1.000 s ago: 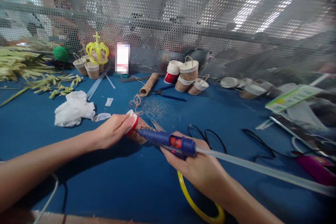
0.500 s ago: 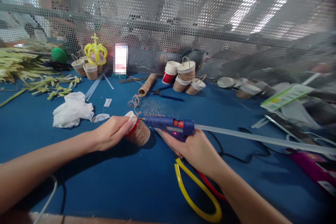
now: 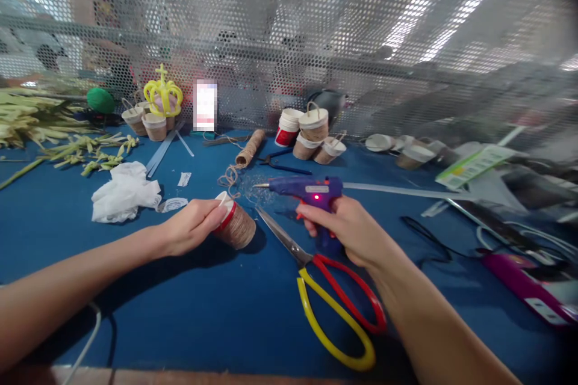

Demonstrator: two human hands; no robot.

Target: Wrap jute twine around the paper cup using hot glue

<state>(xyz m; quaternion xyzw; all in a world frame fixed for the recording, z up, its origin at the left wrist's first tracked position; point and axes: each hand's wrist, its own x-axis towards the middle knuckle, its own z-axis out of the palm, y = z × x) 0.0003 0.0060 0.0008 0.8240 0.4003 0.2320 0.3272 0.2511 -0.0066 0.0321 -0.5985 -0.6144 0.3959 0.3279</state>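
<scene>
My left hand (image 3: 194,225) grips the white rim of a paper cup (image 3: 239,228), tilted on its side, its body wrapped in brown twine with a red band left bare near the rim. In my right hand (image 3: 345,222) is a blue hot glue gun (image 3: 311,189) with a lit red light and a long clear glue stick out of its back. Its metal nozzle points left, above and apart from the cup. Scissors (image 3: 311,264) with one red and one yellow handle lie below the gun. A roll of twine (image 3: 250,149) lies beyond the cup, its loose strand trailing towards the rim.
Twine-wrapped cups (image 3: 311,138) and pliers (image 3: 284,165) stand and lie at the back, before a perforated metal screen (image 3: 271,30). Crumpled white tissue (image 3: 124,192) is at left, near a yellow crown (image 3: 162,96). A purple power strip (image 3: 524,289) and cables lie at right.
My right hand has drawn the glue gun up and to the right, its nozzle leaving the cup's rim. The scissors' blades are now uncovered. My left hand keeps its hold on the cup.
</scene>
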